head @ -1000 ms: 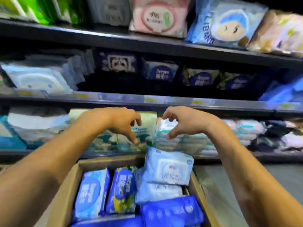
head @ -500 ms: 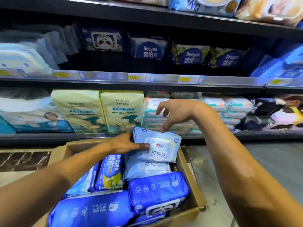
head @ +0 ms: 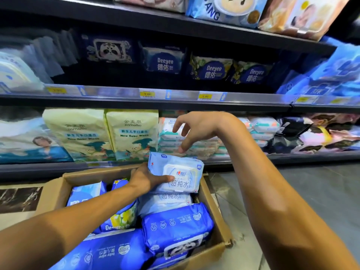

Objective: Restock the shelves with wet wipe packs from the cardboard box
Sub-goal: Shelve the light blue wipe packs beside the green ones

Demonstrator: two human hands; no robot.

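1. The pale wipe pack (head: 175, 173) is over the cardboard box (head: 97, 172), our left hand (head: 145, 179) gripping one end; the slick wrapper could slip.
2. Our right hand (head: 196, 129) hovers, fingers spread and empty; a careless push may topple the stacked packs (head: 169, 137) on the shelf (head: 292, 157).

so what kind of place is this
Likely a shop's baby-care aisle: shelves of wipe packs with yellow price tags, and a cardboard box of stock, the left hand gripping a light-blue pack.

Two hands (head: 145, 180) (head: 196, 129), one cardboard box (head: 211, 209), two cream Jinmaibo packs (head: 78, 133) (head: 134, 133).
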